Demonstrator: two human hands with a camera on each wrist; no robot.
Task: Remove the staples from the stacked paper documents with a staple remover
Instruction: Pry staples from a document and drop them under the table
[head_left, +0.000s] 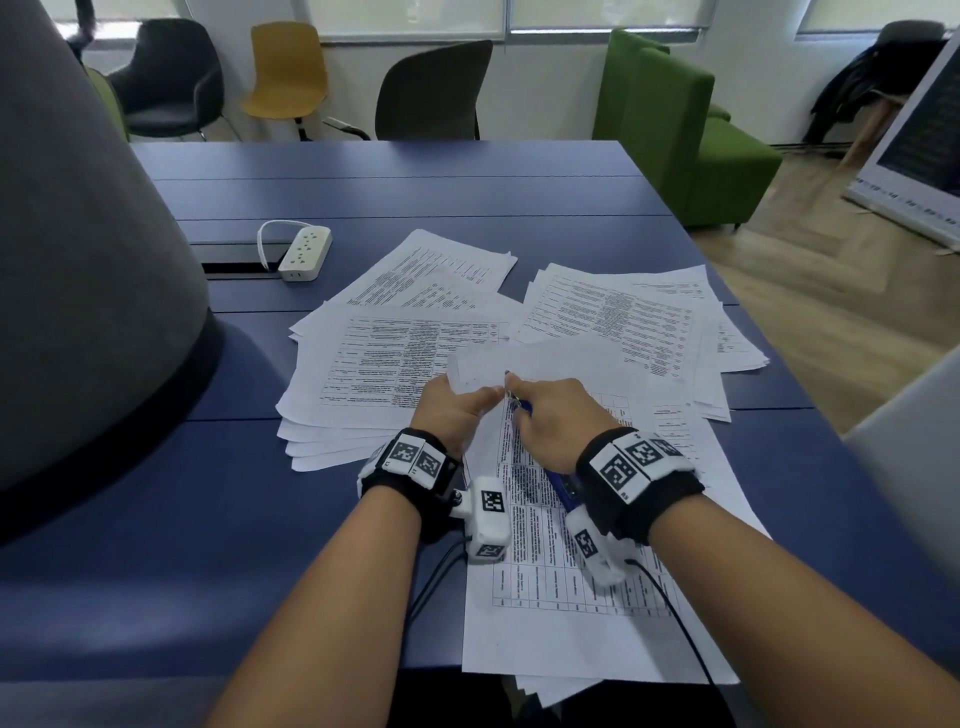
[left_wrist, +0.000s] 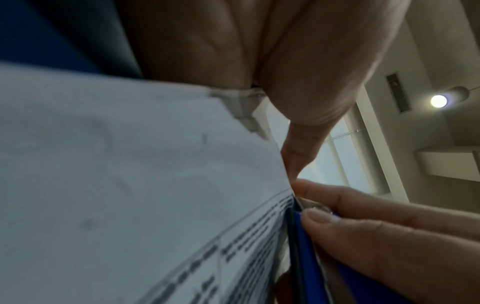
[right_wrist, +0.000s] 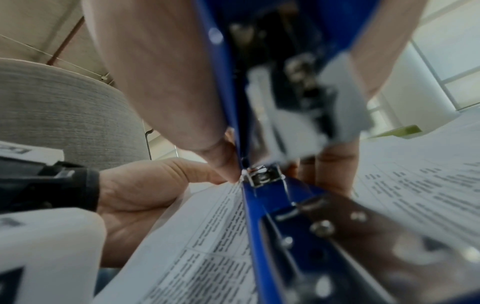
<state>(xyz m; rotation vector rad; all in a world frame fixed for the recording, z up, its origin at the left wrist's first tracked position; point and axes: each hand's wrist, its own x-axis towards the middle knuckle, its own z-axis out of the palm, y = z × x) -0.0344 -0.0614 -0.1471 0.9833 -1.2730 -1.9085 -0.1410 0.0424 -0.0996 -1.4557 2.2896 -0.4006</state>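
**Hands at work on one stapled corner**

The left hand (head_left: 451, 410) pinched the lifted corner of the top document (head_left: 545, 364). The right hand (head_left: 550, 421) was clamped round the blue staple remover (right_wrist: 262, 176), its tip at that corner. Further documents (head_left: 613, 312) lay fanned beyond this one. The staple itself was not discernible; progress appeared partial, extraction apparently unfinished.

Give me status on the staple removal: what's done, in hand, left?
Done: loose sheets lie fanned across the table, though no pulled staples show. In hand: the left hand pinches a lifted paper corner, while the right hand works the blue staple remover at it. Left: whether the other piles hold staples can't be told.
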